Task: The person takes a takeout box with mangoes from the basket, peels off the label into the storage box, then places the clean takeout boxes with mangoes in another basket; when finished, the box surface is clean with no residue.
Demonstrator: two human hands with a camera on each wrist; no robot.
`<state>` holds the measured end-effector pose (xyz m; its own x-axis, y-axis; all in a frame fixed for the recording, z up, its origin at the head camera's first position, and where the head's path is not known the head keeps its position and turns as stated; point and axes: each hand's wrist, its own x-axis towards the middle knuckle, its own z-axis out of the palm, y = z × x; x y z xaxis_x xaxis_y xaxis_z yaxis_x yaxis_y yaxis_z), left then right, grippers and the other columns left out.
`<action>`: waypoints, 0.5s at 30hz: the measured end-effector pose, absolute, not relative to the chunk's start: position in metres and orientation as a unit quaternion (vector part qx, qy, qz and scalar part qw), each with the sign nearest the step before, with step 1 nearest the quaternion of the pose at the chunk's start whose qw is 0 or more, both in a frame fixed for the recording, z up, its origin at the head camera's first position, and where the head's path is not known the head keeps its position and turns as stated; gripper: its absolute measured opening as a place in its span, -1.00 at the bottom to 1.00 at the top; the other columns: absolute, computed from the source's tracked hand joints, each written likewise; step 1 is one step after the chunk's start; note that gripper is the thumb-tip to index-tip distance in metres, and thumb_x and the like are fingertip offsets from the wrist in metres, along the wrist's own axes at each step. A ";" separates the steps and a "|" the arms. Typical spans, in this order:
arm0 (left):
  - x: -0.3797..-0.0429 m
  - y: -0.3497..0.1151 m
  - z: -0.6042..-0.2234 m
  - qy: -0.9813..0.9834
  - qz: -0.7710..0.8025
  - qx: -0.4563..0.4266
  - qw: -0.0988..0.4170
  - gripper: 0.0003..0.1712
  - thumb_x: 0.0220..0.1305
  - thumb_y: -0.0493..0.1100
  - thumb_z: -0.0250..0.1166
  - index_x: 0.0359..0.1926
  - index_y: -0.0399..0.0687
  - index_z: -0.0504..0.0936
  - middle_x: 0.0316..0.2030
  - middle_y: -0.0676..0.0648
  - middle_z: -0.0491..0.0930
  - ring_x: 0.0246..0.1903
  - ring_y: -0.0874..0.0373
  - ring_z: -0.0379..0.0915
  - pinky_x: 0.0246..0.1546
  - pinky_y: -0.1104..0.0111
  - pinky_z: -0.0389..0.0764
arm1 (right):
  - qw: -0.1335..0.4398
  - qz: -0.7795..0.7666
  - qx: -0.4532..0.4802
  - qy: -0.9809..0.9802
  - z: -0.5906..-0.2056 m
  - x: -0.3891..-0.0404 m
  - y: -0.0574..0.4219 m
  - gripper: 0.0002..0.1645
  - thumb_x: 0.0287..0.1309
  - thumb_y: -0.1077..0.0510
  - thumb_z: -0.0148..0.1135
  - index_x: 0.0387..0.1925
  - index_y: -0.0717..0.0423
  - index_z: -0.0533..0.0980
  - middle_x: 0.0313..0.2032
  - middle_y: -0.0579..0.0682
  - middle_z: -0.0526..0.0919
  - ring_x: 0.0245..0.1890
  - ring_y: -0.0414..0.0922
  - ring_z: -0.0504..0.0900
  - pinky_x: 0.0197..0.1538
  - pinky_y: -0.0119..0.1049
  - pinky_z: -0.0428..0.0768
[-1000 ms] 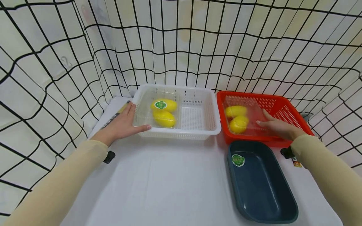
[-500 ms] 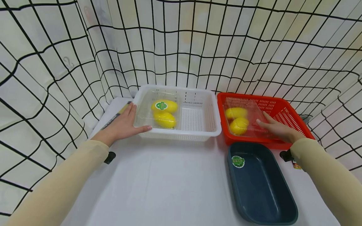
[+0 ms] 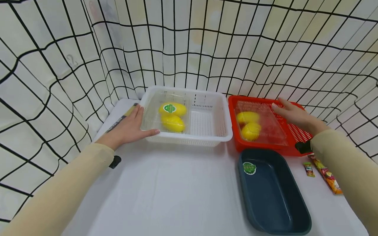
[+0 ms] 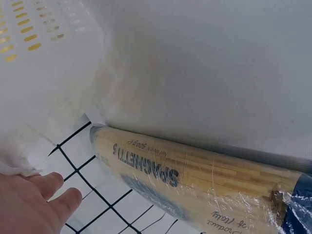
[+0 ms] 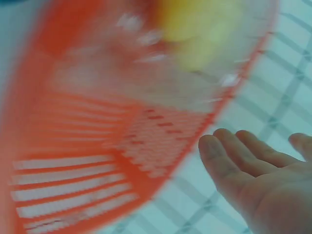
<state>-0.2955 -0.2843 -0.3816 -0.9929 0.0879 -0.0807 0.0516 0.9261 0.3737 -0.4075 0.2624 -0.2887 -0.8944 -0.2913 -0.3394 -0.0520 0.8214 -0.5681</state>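
Note:
My left hand rests against the left end of the white basket, fingers straight along its side and thumb at the front rim. In that basket sits a clear plastic box with two yellow lemons, one under a green sticker. Over the right side of the red basket my right hand hovers with fingers extended and holds nothing. A second clear box with two yellow lemons lies tilted in the red basket. The right wrist view is blurred and shows the spread fingers beside the red rim.
A dark blue tray stands in front of the red basket. Right of it lie a small snack packet and a long orange packet. A spaghetti pack lies left of the white basket. Black netting encloses the table.
My right hand has come off the clear box in the red basket and moved up and to the right, uncovering the snack packets. The left hand stays in place.

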 end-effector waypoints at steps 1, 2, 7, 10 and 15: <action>-0.296 -0.286 -0.380 0.980 0.190 0.033 0.048 0.49 0.19 0.64 0.10 0.61 -0.32 -0.38 0.61 -0.39 -0.43 0.58 -0.40 -0.26 0.52 -0.26 0.01 | 0.204 -0.290 -0.100 0.930 -0.278 -0.409 0.251 0.19 0.35 -0.56 -0.16 0.60 -0.24 -0.56 0.61 0.36 -0.36 0.52 0.52 -0.13 0.42 0.54 0.04; -0.295 -0.287 -0.379 0.980 0.193 0.031 0.047 0.49 0.18 0.65 0.10 0.61 -0.31 -0.38 0.61 -0.38 -0.44 0.58 -0.40 -0.26 0.52 -0.26 0.01 | 0.198 -0.297 -0.108 0.928 -0.270 -0.411 0.237 0.17 0.35 -0.56 -0.15 0.60 -0.29 -0.54 0.62 0.33 -0.34 0.53 0.49 -0.11 0.43 0.53 0.04; -0.294 -0.290 -0.376 0.977 0.204 0.025 0.054 0.50 0.17 0.64 0.12 0.61 -0.27 -0.41 0.61 -0.36 -0.47 0.59 -0.38 -0.29 0.53 -0.26 -0.01 | 0.197 -0.327 -0.154 0.911 -0.256 -0.416 0.158 0.08 0.37 -0.51 -0.08 0.63 -0.42 -0.40 0.65 0.18 -0.19 0.58 0.35 -0.03 0.50 0.44 0.05; -0.293 -0.290 -0.377 0.976 0.207 0.022 0.059 0.50 0.17 0.64 0.12 0.61 -0.27 -0.42 0.62 -0.33 -0.49 0.60 -0.37 -0.28 0.54 -0.23 0.00 | 0.219 -0.355 -0.182 0.890 -0.272 -0.419 0.108 0.04 0.42 -0.41 -0.03 0.65 -0.35 -0.33 0.65 0.13 -0.09 0.58 0.27 0.04 0.52 0.34 0.14; -0.292 -0.285 -0.380 0.976 0.207 0.019 0.060 0.50 0.16 0.66 0.10 0.61 -0.26 -0.42 0.63 -0.29 -0.50 0.59 -0.36 -0.24 0.55 -0.20 0.02 | 0.292 -0.386 -0.175 0.857 -0.308 -0.426 0.038 0.06 0.44 -0.36 -0.01 0.66 -0.23 -0.33 0.64 0.10 -0.03 0.57 0.19 0.13 0.51 0.19 0.29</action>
<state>-0.2919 -0.2848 -0.3798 -0.9921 0.0614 -0.1098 0.0116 0.9136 0.4064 -0.4261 0.0383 -0.3083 -0.7679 -0.5251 -0.3667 -0.0737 0.6412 -0.7638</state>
